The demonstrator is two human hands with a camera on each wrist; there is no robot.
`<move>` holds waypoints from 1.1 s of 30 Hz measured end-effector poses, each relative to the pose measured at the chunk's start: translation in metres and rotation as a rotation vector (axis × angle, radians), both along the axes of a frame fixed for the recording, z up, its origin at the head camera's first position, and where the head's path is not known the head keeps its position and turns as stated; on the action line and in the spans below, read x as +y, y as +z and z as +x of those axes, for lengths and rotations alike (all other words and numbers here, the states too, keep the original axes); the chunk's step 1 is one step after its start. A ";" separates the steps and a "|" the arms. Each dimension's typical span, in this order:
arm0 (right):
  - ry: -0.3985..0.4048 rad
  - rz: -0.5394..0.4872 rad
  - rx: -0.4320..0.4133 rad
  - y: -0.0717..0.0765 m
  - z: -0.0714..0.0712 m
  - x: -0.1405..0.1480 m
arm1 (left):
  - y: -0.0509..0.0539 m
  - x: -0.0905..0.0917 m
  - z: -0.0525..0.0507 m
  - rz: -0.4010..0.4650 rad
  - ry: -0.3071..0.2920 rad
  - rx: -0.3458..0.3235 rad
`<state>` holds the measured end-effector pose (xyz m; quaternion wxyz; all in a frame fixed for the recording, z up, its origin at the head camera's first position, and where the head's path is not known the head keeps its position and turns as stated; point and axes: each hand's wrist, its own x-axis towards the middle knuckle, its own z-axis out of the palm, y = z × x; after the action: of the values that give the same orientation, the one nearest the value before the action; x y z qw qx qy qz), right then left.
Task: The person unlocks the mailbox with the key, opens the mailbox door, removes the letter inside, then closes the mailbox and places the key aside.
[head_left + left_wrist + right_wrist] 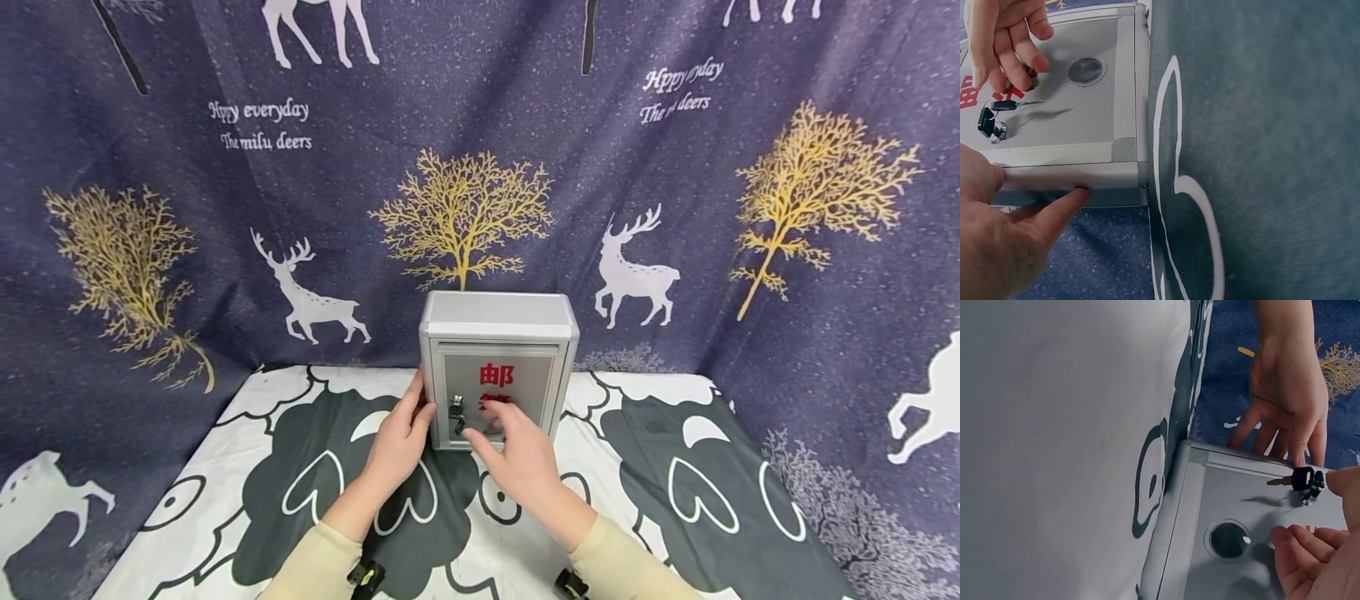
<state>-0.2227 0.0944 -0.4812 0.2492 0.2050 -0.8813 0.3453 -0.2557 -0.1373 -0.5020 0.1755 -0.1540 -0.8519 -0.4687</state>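
A silver metal mailbox [498, 315] stands upright, with red characters [497, 375] on its front door. Two black-headed keys [1004, 105] hang together at the door's lock [999, 132]; one blade points down. My left hand [397, 437] rests against the box's left side, thumb by the front edge and fingers extended along the side. In front of the door is my right hand [521, 454], its fingers loosely bent and holding nothing. Its thumb is close to the keys, with a gap showing in the left wrist view. Low on the door sits a round window [1230, 540].
A black, white and grey patterned cloth [300, 533] covers the table under the box. Close behind hangs a dark blue curtain [480, 100] printed with deer and golden trees. Table surface extends on both sides of the box.
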 end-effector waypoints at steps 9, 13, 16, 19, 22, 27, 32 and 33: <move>-0.031 0.048 -0.057 0.003 -0.004 -0.013 | -0.001 0.000 -0.001 0.000 -0.002 -0.007; -0.034 0.080 -0.058 0.003 -0.006 -0.018 | 0.000 -0.001 -0.001 0.004 0.002 -0.010; -0.038 0.094 -0.042 0.003 -0.006 -0.021 | 0.000 0.000 -0.001 0.015 0.000 -0.018; -0.045 0.107 -0.015 0.001 -0.007 -0.023 | 0.000 0.000 -0.001 0.009 0.000 -0.014; -0.053 0.130 0.017 -0.001 -0.008 -0.025 | 0.001 0.001 0.000 0.007 0.005 -0.006; -0.053 0.141 0.042 -0.002 -0.008 -0.029 | 0.000 0.001 -0.001 0.010 0.005 0.015; -0.053 0.144 0.031 -0.001 -0.009 -0.032 | 0.000 0.001 -0.001 0.010 0.005 0.012; -0.054 0.143 0.026 -0.001 -0.009 -0.032 | 0.000 0.001 -0.001 0.010 0.005 0.008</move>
<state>-0.2318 0.0620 -0.4819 0.2547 0.2030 -0.9056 0.2717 -0.2565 -0.1361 -0.5016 0.1810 -0.1529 -0.8491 -0.4721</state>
